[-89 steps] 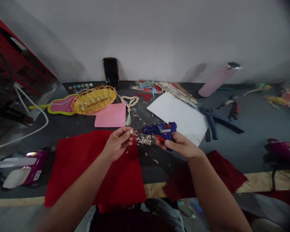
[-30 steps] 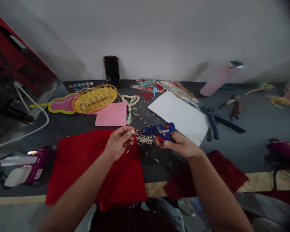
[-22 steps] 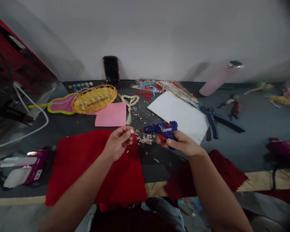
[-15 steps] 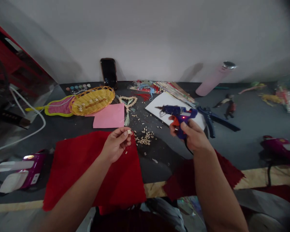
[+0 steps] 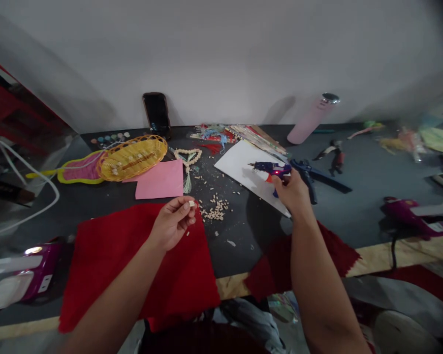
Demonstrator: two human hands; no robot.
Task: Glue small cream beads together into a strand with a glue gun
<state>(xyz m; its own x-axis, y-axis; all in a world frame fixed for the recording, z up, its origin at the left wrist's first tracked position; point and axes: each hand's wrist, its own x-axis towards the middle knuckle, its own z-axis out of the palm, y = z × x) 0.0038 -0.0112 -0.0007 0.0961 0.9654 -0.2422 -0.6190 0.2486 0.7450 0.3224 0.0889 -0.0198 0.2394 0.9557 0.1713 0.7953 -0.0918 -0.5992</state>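
Note:
Between the thumb and fingers of my left hand (image 5: 173, 220) is a small pale wooden piece (image 5: 191, 203), held over the edge of a red cloth (image 5: 133, 260). Many similar wooden pieces (image 5: 216, 209) lie in a loose pile just to its right. My right hand (image 5: 291, 192) grips a dark blue glue gun (image 5: 268, 168) with an orange trigger and a small red light. The glue gun is on or just above a white sheet (image 5: 239, 164), its nozzle pointing left. My fingers partly hide its handle.
A yellow woven basket (image 5: 133, 160), pink paper (image 5: 160, 182) and a beaded heart with a tassel (image 5: 188, 160) lie at the back left. A phone (image 5: 157, 114) and a pink bottle (image 5: 312, 120) stand by the wall. Blue-handled pliers (image 5: 321, 178) lie right of the sheet.
My right hand has lowered the glue gun toward the white sheet, and its grip has shifted to the top of the tool. My left hand keeps its pinch. The view has shifted slightly.

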